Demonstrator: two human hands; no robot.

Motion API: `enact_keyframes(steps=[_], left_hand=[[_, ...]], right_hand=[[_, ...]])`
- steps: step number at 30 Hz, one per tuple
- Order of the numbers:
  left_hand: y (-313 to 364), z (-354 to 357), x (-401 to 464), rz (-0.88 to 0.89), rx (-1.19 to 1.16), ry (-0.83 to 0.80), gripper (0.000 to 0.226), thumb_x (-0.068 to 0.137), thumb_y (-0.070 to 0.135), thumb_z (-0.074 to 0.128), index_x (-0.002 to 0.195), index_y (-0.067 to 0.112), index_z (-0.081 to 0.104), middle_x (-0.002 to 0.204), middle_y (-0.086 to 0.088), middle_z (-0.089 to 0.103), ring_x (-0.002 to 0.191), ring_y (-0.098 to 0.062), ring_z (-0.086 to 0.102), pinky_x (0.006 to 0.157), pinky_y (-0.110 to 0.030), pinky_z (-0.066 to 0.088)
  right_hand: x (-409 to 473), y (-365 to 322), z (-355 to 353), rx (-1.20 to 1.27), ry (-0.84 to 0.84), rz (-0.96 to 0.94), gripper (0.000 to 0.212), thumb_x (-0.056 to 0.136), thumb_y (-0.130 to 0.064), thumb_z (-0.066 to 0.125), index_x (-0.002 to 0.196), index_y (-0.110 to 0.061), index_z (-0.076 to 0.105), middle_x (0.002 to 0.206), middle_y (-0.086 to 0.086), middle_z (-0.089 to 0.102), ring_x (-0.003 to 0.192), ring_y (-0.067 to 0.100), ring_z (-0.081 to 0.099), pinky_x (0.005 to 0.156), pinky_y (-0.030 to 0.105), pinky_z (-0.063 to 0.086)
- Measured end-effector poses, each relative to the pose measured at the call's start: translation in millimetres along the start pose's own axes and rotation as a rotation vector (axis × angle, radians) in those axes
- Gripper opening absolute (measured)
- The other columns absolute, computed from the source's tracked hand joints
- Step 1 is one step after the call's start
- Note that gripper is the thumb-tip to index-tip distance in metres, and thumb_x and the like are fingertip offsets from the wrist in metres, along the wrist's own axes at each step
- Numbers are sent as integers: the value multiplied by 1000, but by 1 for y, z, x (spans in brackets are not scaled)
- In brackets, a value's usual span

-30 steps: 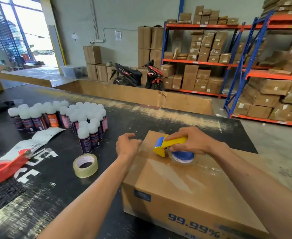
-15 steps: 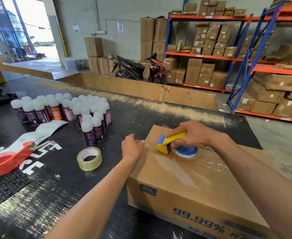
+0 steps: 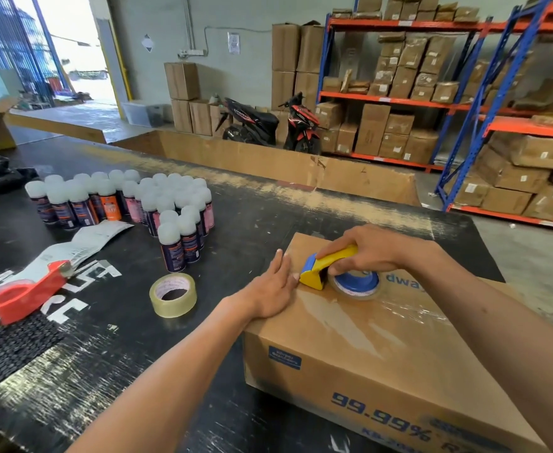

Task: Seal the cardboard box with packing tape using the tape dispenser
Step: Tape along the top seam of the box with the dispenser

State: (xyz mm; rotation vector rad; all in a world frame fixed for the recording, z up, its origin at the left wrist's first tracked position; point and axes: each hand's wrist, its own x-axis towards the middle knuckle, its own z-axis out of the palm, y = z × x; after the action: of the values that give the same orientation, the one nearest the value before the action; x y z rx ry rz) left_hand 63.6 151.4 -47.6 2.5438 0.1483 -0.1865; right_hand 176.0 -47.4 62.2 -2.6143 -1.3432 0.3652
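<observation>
Warehouse shelving backs a black table [image 3: 242, 230] where the right hand [image 3: 363, 250] clenches the yellow tape dispenser [image 3: 330, 268] on the cardboard box [image 3: 350, 341] top (clear tape already glistens there). At the dispenser's nine o'clock the left hand [image 3: 270, 291] lies flat, fingers released. Farther at nine o'clock sits a spare tape roll [image 3: 173, 295].
</observation>
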Motion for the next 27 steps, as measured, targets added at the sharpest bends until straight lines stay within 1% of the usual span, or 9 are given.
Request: enact_keyframes(steps=[4,7,10,15,17,19,21,24,27], left_hand=[[2,-1,-1,-15,-34,-5,68,107,47,23,159,15,-8,166,0,-18,154,-20,-1,121,-32,4],[-1,-2,0,-16,-25,-26,68,107,47,23,158,16,-9,165,1,-20,154,-20,1,124,-36,5],[-4,-4,-2,-8,-14,-32,68,106,48,21,158,20,-11,164,6,-25,154,-22,5,124,-45,9],[2,-5,-4,24,0,-48,68,106,51,19,157,22,-16,161,9,-31,154,-23,9,123,-47,11],[4,-5,-3,30,115,-41,71,104,54,15,157,19,-18,161,2,-33,154,-24,1,123,-48,7],[8,-4,-4,72,346,23,81,99,64,9,156,13,-19,159,-7,-34,152,-25,-16,124,-48,-4],[18,0,-2,154,505,70,93,92,75,5,154,10,-19,159,-10,-33,150,-24,-23,123,-47,-9],[44,20,1,257,515,3,105,84,86,6,155,12,-18,162,-8,-27,151,-19,-22,124,-44,-8],[49,34,6,245,504,-52,112,80,91,10,156,14,-16,164,-6,-23,151,-17,-20,124,-43,-7]], right_hand=[[-8,-2,1,-54,55,-35,35,83,-61,64,118,-65,59,83,-19,55,81,11,54,68,32,41],[-17,3,-2,-92,49,-58,39,83,-65,62,122,-64,58,83,-11,60,79,15,56,70,38,45],[-38,26,-7,-135,29,-23,44,81,-72,60,123,-63,56,87,-15,54,81,11,53,72,36,43],[-78,58,-6,-135,12,46,47,78,-78,55,124,-67,52,89,-8,53,82,10,51,74,37,45],[-74,53,-6,-205,-7,41,45,80,-76,56,124,-66,53,90,-12,51,84,9,49,75,37,44],[-71,49,-6,-227,-3,47,44,81,-72,58,124,-64,55,90,-17,47,83,5,45,73,35,41],[-71,52,-4,-225,5,59,43,81,-71,59,124,-65,55,89,-12,50,81,7,47,69,33,40],[-69,56,-3,-241,-8,65,47,77,-77,55,123,-69,51,90,-8,53,81,9,49,72,38,45],[-66,56,-2,-209,-29,79,44,78,-73,59,121,-71,51,93,-11,53,85,9,50,74,37,44]])
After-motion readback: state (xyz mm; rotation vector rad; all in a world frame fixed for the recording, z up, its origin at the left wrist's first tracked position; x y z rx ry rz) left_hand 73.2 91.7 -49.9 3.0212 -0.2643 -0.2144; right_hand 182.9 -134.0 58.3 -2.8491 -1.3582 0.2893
